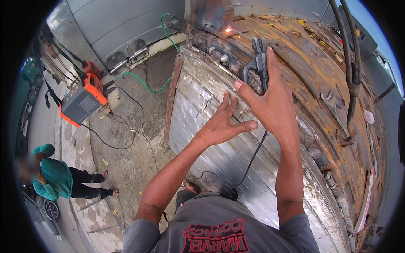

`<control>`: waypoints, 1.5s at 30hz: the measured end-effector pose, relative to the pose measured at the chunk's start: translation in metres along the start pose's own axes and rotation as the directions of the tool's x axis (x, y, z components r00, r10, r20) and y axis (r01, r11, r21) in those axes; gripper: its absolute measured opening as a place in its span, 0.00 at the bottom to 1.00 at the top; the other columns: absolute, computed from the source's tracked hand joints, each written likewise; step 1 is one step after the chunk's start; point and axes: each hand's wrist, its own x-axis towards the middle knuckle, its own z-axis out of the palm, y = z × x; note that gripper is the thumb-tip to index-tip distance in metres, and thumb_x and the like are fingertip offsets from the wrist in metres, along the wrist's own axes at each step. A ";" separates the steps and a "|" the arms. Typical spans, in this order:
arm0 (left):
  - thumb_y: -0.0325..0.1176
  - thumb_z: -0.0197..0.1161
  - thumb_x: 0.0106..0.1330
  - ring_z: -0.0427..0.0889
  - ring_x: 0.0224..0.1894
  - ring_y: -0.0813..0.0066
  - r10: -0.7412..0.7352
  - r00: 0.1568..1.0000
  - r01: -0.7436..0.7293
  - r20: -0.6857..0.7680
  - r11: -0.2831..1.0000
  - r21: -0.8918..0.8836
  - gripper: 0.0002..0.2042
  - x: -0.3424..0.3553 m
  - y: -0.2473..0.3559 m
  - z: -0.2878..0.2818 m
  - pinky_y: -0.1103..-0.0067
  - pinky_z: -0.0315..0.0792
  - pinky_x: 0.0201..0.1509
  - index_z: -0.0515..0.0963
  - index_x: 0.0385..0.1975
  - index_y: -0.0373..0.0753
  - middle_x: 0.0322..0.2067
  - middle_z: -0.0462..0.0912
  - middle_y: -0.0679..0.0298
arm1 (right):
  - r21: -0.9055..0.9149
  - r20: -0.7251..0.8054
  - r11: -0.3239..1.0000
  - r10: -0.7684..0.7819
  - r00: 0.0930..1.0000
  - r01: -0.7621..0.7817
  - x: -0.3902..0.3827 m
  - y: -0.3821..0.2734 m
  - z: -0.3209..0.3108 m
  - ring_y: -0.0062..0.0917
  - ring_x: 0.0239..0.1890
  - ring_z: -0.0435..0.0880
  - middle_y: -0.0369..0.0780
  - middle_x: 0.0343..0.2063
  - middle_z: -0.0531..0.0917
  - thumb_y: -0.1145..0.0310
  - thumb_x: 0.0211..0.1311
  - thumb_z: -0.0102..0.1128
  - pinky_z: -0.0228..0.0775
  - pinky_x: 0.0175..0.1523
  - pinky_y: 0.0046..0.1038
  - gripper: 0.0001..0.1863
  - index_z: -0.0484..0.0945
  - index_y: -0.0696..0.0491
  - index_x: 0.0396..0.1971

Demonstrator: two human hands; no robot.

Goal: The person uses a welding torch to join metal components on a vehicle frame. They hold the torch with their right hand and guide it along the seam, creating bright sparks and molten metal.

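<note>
My right hand (274, 103) holds a dark welding electrode holder (262, 67), its index finger stretched along the handle and its thumb apart. The other fingers on the handle are hidden. From the holder's jaws a thin rod reaches toward a bright glowing spot (228, 30) at the foot of a rusty steel block (213, 14). A black cable (254, 158) runs down from under this hand. My left hand (221, 126) is empty, fingers spread, above the worn silvery metal panel (206, 95) near its upper edge.
On the concrete at left sits an orange-and-grey welding machine (84, 100) with a green cable (154, 89) and black leads. Rusty decking (312, 63) lies at right, with a metal bar (300, 76) and a thick bent rod (350, 55) on it. A person in teal (57, 173) stands at lower left.
</note>
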 end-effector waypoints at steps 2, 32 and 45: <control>0.87 0.65 0.52 0.40 0.86 0.33 -0.003 1.000 0.003 0.006 1.000 -0.005 0.78 0.000 0.001 0.000 0.58 0.49 0.88 0.49 0.79 0.13 0.82 0.35 0.24 | -0.003 -0.006 1.000 -0.018 1.000 0.018 0.001 0.005 0.003 0.39 0.43 0.91 0.50 0.45 0.91 0.46 0.61 0.78 0.80 0.54 0.38 0.59 0.55 0.57 0.85; 0.89 0.64 0.49 0.40 0.87 0.33 0.001 1.000 -0.001 0.014 0.999 -0.032 0.80 0.000 -0.002 0.000 0.57 0.49 0.88 0.48 0.79 0.13 0.83 0.35 0.25 | 0.012 0.077 1.000 -0.029 0.997 0.028 0.004 -0.001 0.006 0.62 0.60 0.87 0.71 0.55 0.84 0.54 0.64 0.77 0.78 0.66 0.51 0.59 0.50 0.66 0.83; 0.88 0.65 0.49 0.39 0.87 0.33 -0.031 0.999 0.031 0.025 0.999 -0.014 0.79 0.000 0.002 -0.001 0.56 0.48 0.88 0.48 0.80 0.14 0.83 0.35 0.25 | -0.017 0.068 0.998 -0.061 0.996 0.063 0.006 0.005 0.009 0.64 0.64 0.84 0.73 0.60 0.80 0.53 0.64 0.76 0.75 0.70 0.52 0.59 0.50 0.65 0.84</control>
